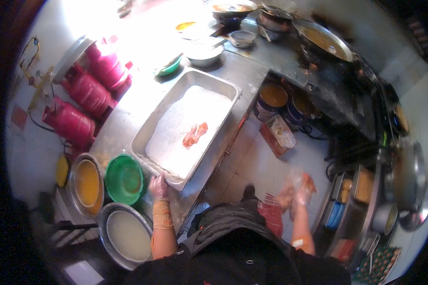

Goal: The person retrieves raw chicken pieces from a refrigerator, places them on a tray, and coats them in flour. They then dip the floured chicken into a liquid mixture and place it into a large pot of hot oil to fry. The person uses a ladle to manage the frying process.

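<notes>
A deep metal tray (236, 90) stands on the steel counter, holding a bed of white flour (176, 128). One piece of raw meat (195, 134) lies on the flour. In a clear glove, my left hand (158, 188) is closed at the tray's near-left rim, its fingertips partly hidden. My right hand (301, 189), also in a clear glove, is off to the right above the floor, away from the counter. It is closed and blurred around a reddish piece that looks like raw meat (309, 182).
Left of the tray are a green basin (123, 179), a bowl of orange liquid (88, 183) and a bowl of cloudy liquid (128, 235). Pink gas cylinders (88, 92) stand beyond. Pans of oil (323, 40) sit at the far right; buckets (273, 97) and a red crate (277, 135) lie below.
</notes>
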### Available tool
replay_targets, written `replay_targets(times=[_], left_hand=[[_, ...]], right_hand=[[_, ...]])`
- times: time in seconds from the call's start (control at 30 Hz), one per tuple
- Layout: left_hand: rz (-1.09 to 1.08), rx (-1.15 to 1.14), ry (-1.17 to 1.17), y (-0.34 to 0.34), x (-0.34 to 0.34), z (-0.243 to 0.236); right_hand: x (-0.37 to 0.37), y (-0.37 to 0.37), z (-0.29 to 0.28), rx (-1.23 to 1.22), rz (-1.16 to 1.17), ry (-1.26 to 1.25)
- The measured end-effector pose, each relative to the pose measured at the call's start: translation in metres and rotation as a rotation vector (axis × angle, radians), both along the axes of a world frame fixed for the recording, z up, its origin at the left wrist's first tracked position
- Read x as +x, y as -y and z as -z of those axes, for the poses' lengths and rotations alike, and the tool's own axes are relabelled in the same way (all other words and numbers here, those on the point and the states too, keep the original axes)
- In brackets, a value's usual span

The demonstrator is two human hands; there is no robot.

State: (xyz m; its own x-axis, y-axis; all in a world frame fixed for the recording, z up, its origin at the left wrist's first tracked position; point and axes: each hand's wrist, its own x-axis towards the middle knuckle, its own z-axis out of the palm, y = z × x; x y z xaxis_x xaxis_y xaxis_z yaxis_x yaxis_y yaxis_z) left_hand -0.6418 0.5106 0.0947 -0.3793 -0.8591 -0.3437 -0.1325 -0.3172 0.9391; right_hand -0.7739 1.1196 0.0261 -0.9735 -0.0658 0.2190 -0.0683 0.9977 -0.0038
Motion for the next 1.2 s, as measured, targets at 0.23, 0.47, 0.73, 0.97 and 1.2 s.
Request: replay_targets(times=[0.23, 0.47, 0.73, 0.97, 1.2], left_hand=[[-0.303, -0.072, 0.053, 0.008, -0.014, 0.012], [-0.376, -0.416, 0.7, -0.017, -0.045, -0.039], [-0.514, -0.344, 1.031, -0.085, -0.058, -0.045], [-0.827, -0.151, 0.694, -0.165, -0.09, -0.066], [-0.833, -0.143, 0.702, -0.161, -0.089, -0.076]], right_hand=[[-0.348, 0.146, -0.173, -1.035, 0.044, 0.23], [-0.547, 0.307, -0.265, -1.54, -0.431, 0.24], [-0.656, 0.377, -0.218, -1.119, -0.884, 0.04], [-0.702, 0.405, -0.124, -1.363, -0.485, 0.566], [-0.68, 0.415, -0.187, -1.3, -0.57, 0.598]])
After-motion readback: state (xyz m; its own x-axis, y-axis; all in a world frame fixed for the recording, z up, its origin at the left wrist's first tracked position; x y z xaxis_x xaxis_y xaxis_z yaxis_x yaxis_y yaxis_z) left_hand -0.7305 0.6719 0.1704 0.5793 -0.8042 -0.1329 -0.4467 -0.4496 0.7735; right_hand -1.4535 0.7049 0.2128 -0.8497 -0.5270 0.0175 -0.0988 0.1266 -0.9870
